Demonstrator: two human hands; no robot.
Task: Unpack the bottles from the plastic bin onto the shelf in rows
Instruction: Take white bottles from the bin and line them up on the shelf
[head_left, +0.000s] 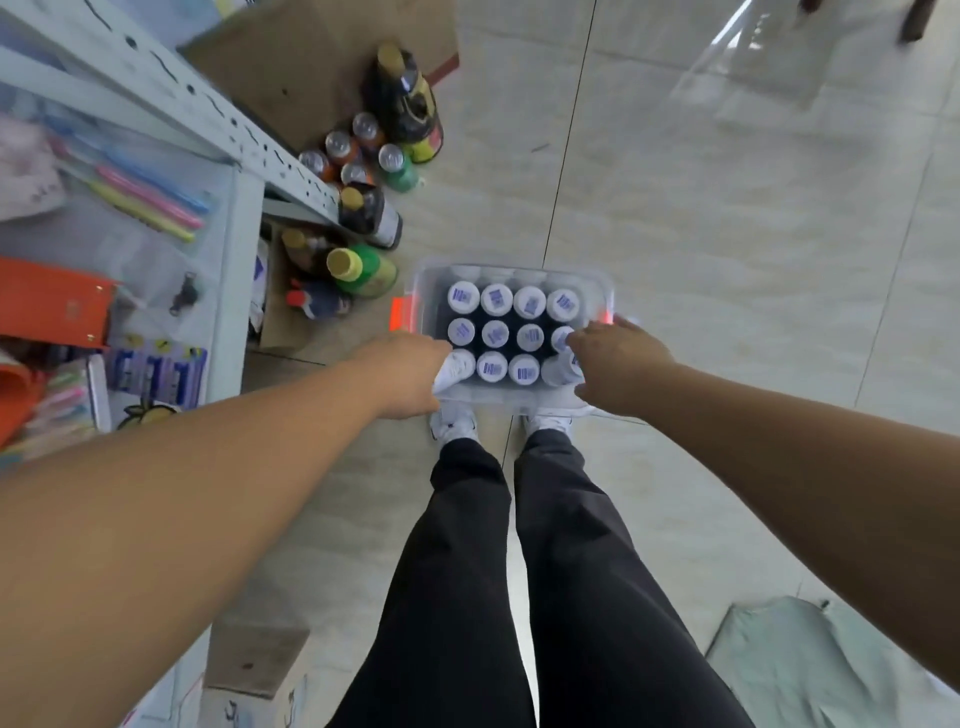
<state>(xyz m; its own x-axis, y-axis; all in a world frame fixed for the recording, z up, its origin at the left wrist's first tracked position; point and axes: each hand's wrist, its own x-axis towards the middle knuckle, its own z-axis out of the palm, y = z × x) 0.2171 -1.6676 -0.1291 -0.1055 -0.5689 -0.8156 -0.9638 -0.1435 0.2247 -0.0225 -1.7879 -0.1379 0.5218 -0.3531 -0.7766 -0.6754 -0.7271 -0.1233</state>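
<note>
A clear plastic bin (519, 274) with orange latches sits on the tiled floor just ahead of my feet. It holds several dark bottles (496, 300) with white caps, packed in rows. At the bin's near left corner, my left hand (410, 370) curls around the corner bottle (458, 367), which leans outward. My right hand (618, 366) grips the bottle at the near right corner (558, 370), also tilted. The grey metal shelf (234, 130) stands to the left, with stationery on its boards.
Loose drink and sauce bottles (363, 156) stand on cardboard (311, 57) by the shelf's foot. A cardboard box (254, 670) lies at lower left. A pale sheet (810, 660) lies at lower right. A clear lid (753, 57) lies far right on the open tiled floor.
</note>
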